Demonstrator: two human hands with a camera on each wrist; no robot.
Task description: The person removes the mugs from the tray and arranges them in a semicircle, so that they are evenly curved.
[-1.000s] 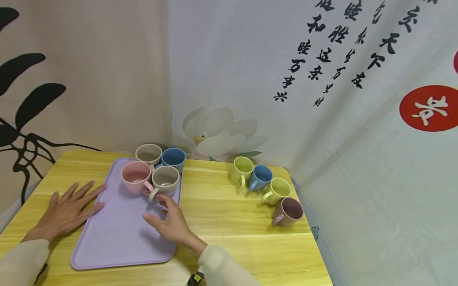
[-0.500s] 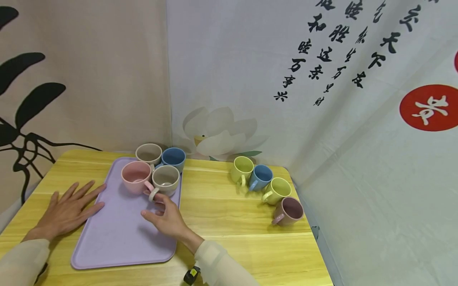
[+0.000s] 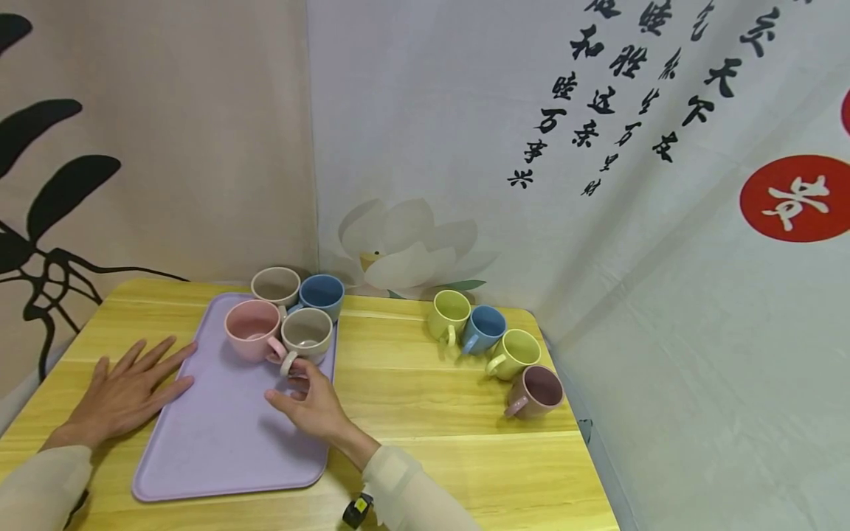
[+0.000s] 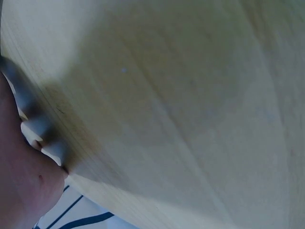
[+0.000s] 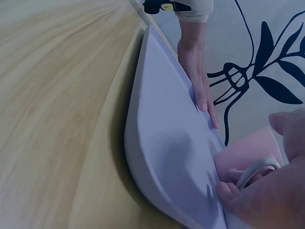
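Observation:
My right hand [image 3: 315, 405] is at the handle of a grey mug [image 3: 307, 333] on the purple tray [image 3: 219, 442]. Curled fingers hold the handle [image 5: 257, 168], while the thumb stands apart from it. Touching or nearly touching that mug are a pink mug [image 3: 253, 330] on its left, a beige mug [image 3: 275, 286] behind and a blue mug [image 3: 322, 295] at the back right; all stand upright. My left hand [image 3: 126, 391] lies flat with spread fingers, its fingertips on the tray's left rim. The left wrist view shows mostly wooden table [image 4: 167, 119] and part of the hand.
Toward the table's right edge stands a slanting row of mugs: a yellow-green one [image 3: 448, 316], a blue one [image 3: 484, 330], another yellow-green one [image 3: 514, 355] and a mauve one [image 3: 535, 392]. Fabric backdrops [image 3: 412, 133] rise behind and to the right.
The grey mug's handle has swung slightly to the right, with my right fingers closer round it. My left hand and the other mugs have stayed put.

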